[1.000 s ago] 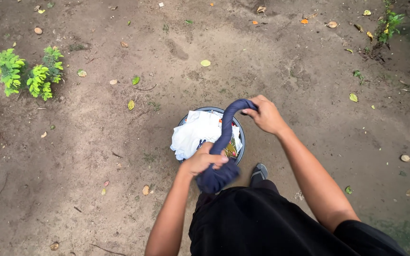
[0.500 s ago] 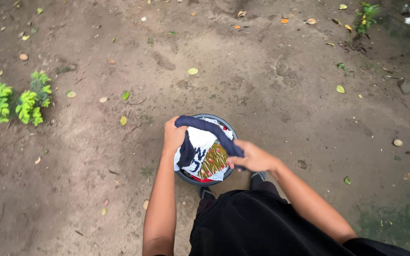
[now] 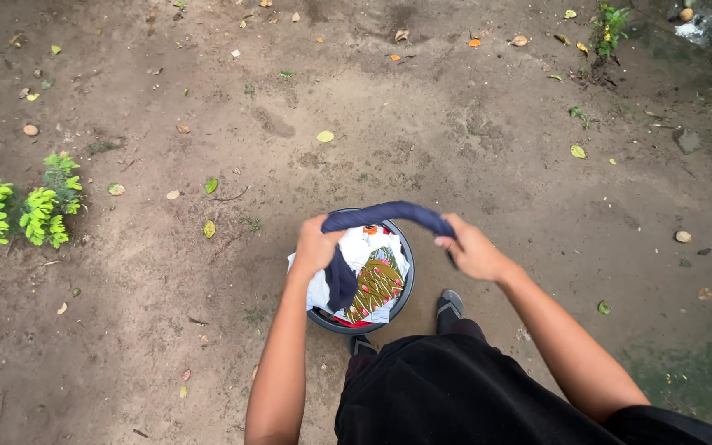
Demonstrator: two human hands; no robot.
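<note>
I hold a twisted dark blue cloth [image 3: 389, 213] stretched between both hands above a round dark bucket [image 3: 403, 298]. My left hand [image 3: 316, 245] grips one end at the bucket's left rim, with the cloth's tail hanging down past it. My right hand [image 3: 473, 249] grips the other end, to the right of the bucket. Inside the bucket lie a white cloth [image 3: 358, 247] and a green and yellow patterned cloth [image 3: 375, 286], with a bit of red below them.
The bucket stands on bare brown dirt scattered with dry leaves and small stones [image 3: 683, 236]. A small bright green plant [image 3: 18, 208] grows at the left, another small plant [image 3: 607, 21] at the top right. My dark sandalled foot [image 3: 448, 304] is beside the bucket.
My right hand has swung from the bucket's near side out to its right, pulling the twisted blue cloth into a wider arc. The left hand has stayed at the left rim.
</note>
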